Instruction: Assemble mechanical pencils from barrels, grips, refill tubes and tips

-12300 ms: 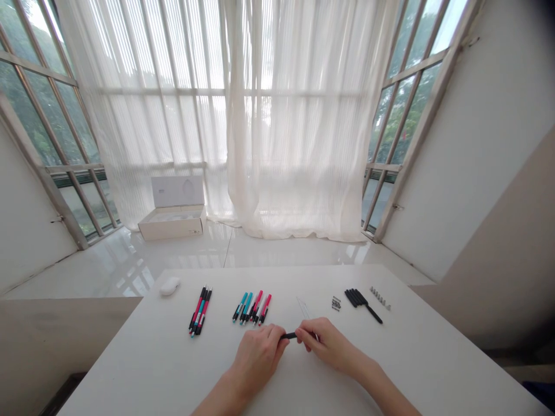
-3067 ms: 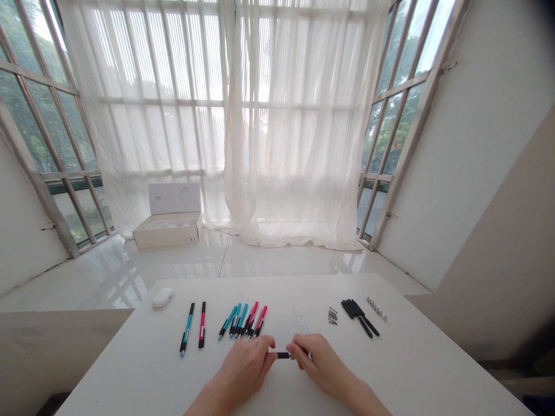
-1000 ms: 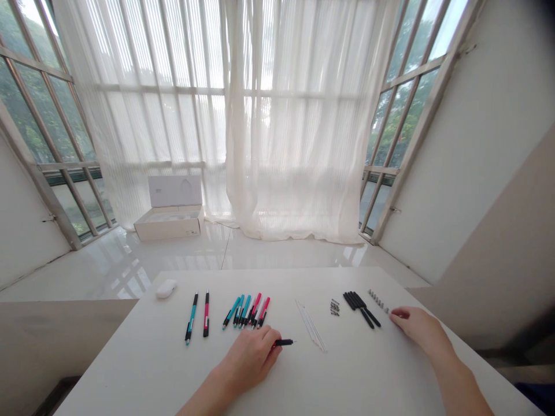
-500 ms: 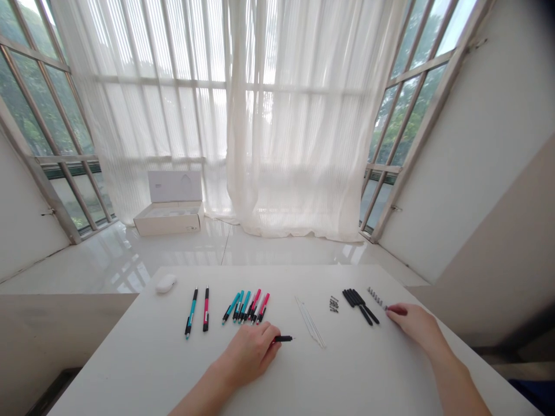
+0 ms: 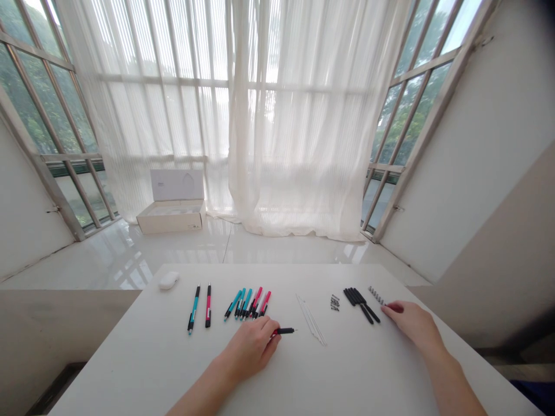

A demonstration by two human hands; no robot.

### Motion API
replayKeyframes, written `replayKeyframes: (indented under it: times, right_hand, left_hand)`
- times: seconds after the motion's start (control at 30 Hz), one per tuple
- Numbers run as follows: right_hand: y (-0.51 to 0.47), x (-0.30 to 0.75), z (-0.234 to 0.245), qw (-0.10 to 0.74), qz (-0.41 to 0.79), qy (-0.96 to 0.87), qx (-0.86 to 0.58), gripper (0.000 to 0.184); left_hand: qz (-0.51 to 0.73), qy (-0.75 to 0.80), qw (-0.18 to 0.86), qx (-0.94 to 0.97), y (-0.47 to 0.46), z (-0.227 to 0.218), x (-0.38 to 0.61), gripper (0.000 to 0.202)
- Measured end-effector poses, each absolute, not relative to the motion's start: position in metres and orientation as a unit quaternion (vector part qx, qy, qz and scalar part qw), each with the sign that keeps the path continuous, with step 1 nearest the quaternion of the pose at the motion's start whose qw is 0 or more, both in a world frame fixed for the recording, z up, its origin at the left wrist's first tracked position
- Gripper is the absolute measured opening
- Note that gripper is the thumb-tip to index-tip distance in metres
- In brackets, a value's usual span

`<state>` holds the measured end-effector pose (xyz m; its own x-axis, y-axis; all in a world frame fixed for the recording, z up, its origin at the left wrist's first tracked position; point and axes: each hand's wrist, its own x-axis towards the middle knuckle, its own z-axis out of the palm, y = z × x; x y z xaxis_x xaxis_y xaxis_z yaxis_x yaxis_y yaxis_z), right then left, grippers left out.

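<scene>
My left hand is closed around a pen with a pink barrel and black grip, its thin point facing right. Over at the right, my right hand has thumb and finger pinched at the near end of a row of small grey pen tips. Left of that row lie several black pen grips, then a cluster of small metal springs. Thin white refills lie between my two hands. Pen barrels in blue and pink are grouped just beyond my left hand.
One blue pen and one pink pen lie side by side at the left of the white table. A white earbud case sits near the far left corner. An open white box stands on the ledge behind.
The view has shifted slightly. My right hand stays at the end of the pen-tip row, and my left hand keeps hold of the pen in nearly the same place.
</scene>
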<state>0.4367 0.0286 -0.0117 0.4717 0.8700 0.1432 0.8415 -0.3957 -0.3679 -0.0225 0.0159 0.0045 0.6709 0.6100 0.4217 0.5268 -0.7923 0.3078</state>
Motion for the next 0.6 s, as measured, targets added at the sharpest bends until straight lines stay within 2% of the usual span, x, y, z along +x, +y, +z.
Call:
replayKeyframes:
  times: [0.1,0.2,0.33,0.4,0.47,0.6]
  right_hand:
    - [0.027,0.429,0.0,0.239,0.011,-0.492,-0.837,0.041]
    - [0.028,0.402,0.021,0.32,-0.018,-0.49,-0.811,0.049]
    - [0.026,0.325,0.042,0.407,0.055,-0.588,-0.697,0.052]
    - [0.021,0.278,0.043,0.393,0.126,-0.674,-0.613,0.054]
    - [0.013,0.235,0.039,0.339,0.175,-0.749,-0.542,0.047]
    - [-0.001,0.186,0.021,0.273,0.213,-0.799,-0.491,0.038]
  left_hand:
    - [0.279,0.313,0.081,0.904,0.016,0.006,-0.022,0.019]
    - [0.273,0.306,0.068,0.909,0.017,0.007,-0.021,0.021]
    - [0.246,0.306,0.04,0.919,0.016,0.005,-0.02,0.019]
    - [0.239,0.309,0.028,0.92,0.015,0.004,-0.02,0.017]
    - [0.241,0.314,0.022,0.918,0.014,0.003,-0.02,0.016]
    - [0.258,0.325,0.021,0.909,0.014,0.0,-0.021,0.016]
